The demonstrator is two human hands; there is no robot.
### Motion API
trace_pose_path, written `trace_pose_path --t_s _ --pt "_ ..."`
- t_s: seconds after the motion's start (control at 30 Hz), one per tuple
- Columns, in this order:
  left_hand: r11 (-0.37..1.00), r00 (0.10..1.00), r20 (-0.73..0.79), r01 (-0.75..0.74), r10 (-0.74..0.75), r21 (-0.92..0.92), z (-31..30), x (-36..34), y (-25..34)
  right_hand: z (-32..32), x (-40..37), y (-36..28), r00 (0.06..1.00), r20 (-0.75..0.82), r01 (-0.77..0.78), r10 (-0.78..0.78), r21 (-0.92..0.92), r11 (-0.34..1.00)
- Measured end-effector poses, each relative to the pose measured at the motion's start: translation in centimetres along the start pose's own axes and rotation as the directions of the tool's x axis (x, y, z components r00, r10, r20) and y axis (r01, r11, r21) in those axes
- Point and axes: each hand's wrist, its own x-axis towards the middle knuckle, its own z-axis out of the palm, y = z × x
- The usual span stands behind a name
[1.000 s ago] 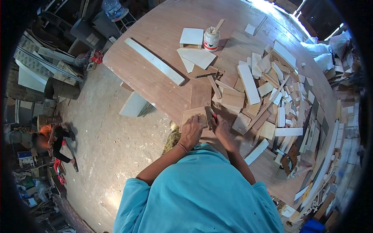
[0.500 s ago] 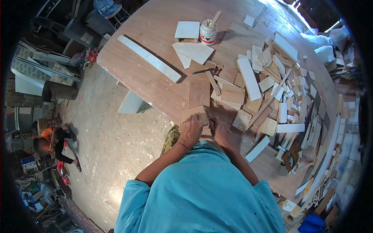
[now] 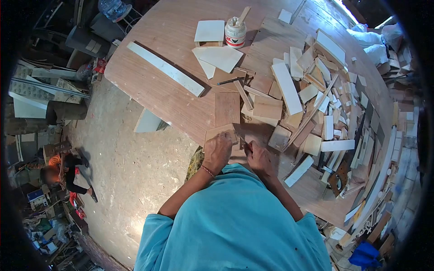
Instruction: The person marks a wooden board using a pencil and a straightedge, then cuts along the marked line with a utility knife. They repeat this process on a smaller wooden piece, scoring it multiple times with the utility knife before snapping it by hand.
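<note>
Near the table's front edge, my left hand is closed on a small wooden piece that has angled sides. To its right, my right hand is closed round a small thin tool, whose tip points toward the wooden piece. The tool's exact kind is too small to tell. Just beyond the held piece lies a flat brown board. A dark pen rests farther back on the wood pieces.
A long pale strip lies on the table at the left. Behind are a glue jar and a small white-topped box. Wood offcuts and a handsaw fill the right. A person sits at the far left.
My right hand and its tool have drawn slightly away from the wooden piece, so a gap shows between them. The whole view has shifted slightly. My left hand keeps its hold.
</note>
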Motion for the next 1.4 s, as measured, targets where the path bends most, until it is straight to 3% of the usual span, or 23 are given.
trace_pose_path --t_s 0.43,0.7,0.93,1.03,1.13,1.23,1.4 --pt "0.996 0.997 -0.010 -0.082 0.082 0.037 -1.5 0.7 0.0 -0.9 0.9 -1.6 0.993 0.089 -0.063 0.075 -0.126 0.990" --pt "0.996 0.998 0.038 -0.062 0.059 0.069 -0.8 0.5 -0.2 1.2 2.4 -0.5 0.999 0.002 -0.052 0.053 -0.164 0.985" --pt "0.997 0.997 -0.012 -0.075 0.075 0.036 -1.0 0.5 -0.3 2.4 3.9 0.7 0.999 -0.020 -0.027 0.026 -0.053 0.998" --pt "1.000 0.998 0.051 -0.027 0.027 -0.004 -1.4 0.7 -0.3 0.2 2.3 -0.9 0.997 0.050 -0.063 0.065 -0.035 0.997" --pt "0.995 0.996 0.005 -0.093 0.093 0.027 -1.6 0.6 -0.3 -1.3 1.0 -1.8 0.986 0.097 -0.130 0.132 -0.023 0.991" --pt "0.995 0.993 -0.058 -0.104 0.104 0.013 -1.1 0.7 -0.4 -1.1 1.0 -1.3 0.989 0.101 -0.104 0.112 -0.076 0.992" --pt "0.997 0.998 0.023 -0.055 0.054 0.051 -1.0 0.9 -0.5 0.2 2.0 -0.7 0.997 0.029 -0.071 0.077 -0.176 0.982"
